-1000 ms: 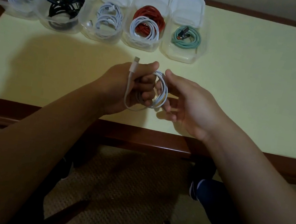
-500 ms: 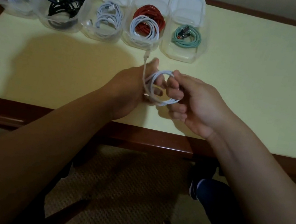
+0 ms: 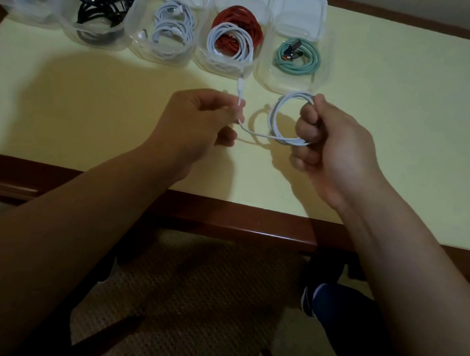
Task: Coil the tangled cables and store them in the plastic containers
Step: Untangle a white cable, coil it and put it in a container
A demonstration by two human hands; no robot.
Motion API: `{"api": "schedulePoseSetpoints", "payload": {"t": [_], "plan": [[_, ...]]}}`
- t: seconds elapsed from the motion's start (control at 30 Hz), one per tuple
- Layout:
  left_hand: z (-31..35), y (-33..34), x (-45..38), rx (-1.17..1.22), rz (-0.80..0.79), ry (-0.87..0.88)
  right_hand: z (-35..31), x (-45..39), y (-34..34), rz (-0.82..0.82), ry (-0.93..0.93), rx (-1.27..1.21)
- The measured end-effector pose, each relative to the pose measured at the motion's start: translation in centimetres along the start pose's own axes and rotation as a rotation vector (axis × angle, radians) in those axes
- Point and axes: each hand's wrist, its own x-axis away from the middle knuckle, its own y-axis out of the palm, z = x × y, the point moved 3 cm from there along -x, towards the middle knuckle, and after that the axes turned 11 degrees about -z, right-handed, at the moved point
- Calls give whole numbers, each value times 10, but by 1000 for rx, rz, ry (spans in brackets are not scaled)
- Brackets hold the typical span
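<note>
Holding the coiled white charging cable [image 3: 283, 117] above the pale yellow tabletop [image 3: 389, 125], the right hand [image 3: 329, 145] has its fingers curled round the loops, while the left hand [image 3: 198, 119] pinches the free plug end just to the coil's left. One short tail appears unwound; coiling is judged nearly complete. Beyond both hands stand five clear plastic containers [image 3: 320, 77], each already loaded: white, black, white, red with white, and a teal cable [image 3: 299, 57] in the one directly past the right hand. Remaining, by estimate: wrap the tail, place the coil in a container. Lids lie behind the containers, unfitted.
</note>
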Motion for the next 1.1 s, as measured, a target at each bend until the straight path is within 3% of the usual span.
{"api": "schedulePoseSetpoints", "payload": {"t": [0.27,0.57,0.7,0.77,0.93,1.03,1.1], "plan": [[2,20,8,30,-324,-206,6,0,5,-144,96,-88],[1,18,8,161,-501,-253,12,0,5,-136,127,109],[7,21,12,299,-525,-321,10,0,9,-92,91,356],[6,22,10,155,-448,-219,10,1,10,-83,69,388],[-2,11,13,-267,-22,189,16,-1,16,-146,52,395],[5,13,23,-582,87,496,16,-2,15,-131,52,408],[6,14,25,-633,126,587,18,-2,16,-147,65,403]]}}
